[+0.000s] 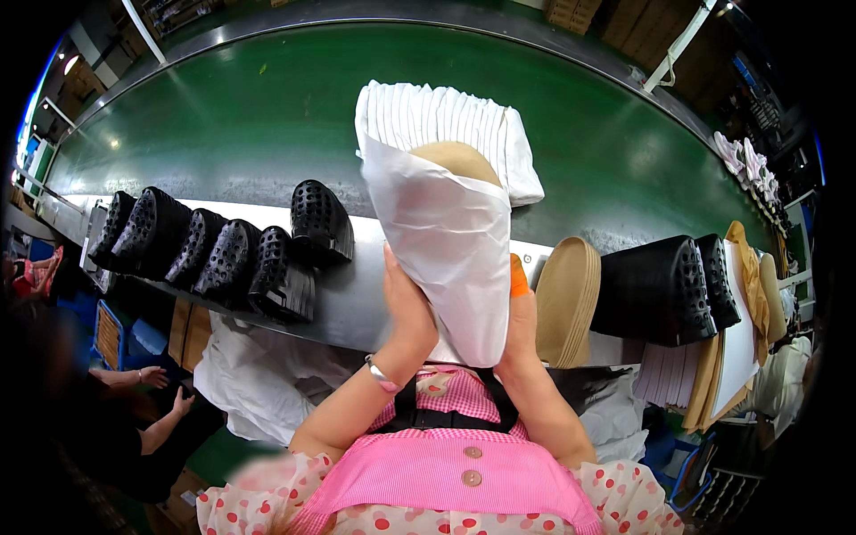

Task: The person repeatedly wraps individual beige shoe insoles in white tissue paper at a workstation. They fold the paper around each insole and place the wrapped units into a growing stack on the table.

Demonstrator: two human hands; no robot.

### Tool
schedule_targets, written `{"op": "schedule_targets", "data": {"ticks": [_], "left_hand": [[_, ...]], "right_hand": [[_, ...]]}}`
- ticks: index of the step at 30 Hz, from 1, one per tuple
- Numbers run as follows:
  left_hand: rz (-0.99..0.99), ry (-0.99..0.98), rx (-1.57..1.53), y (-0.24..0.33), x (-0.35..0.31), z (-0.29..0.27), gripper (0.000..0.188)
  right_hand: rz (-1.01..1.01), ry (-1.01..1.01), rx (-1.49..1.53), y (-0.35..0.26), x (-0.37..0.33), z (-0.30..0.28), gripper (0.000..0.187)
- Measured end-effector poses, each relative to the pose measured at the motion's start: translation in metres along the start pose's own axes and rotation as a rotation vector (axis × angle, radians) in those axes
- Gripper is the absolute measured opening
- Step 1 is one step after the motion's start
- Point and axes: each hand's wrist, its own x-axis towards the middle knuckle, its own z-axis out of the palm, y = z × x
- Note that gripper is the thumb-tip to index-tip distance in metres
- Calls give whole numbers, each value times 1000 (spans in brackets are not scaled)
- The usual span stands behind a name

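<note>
Between my two hands is a white bag (441, 241), apparently thin paper or fabric, tapering toward me. The rounded tip of a tan insole (462, 159) sticks out of its far, wide end. My left hand (408, 308) is closed against the bag's left side, its fingers partly hidden behind it. On the right side my right hand (522, 325) grips the same bag, an orange cover (518, 276) on one fingertip. Just beyond stands a row of similar white wrapped pieces (526, 169), packed tightly side by side.
Stacks of black pieces with round holes (227, 254) line the metal ledge on the left. To the right stand tan insoles (568, 303), larger black pieces (655, 285) and flat sheets. The green worktop (267, 107) stretches beyond. Another person's hands (156, 376) show at lower left.
</note>
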Motion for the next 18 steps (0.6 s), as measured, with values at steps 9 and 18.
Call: {"op": "schedule_targets", "data": {"ticks": [9, 18], "left_hand": [[482, -483, 717, 94, 5, 3, 36], [850, -321, 1472, 110, -17, -5, 22]], "right_hand": [[261, 32, -57, 16, -16, -32, 50], [229, 39, -93, 39, -15, -67, 53]]}}
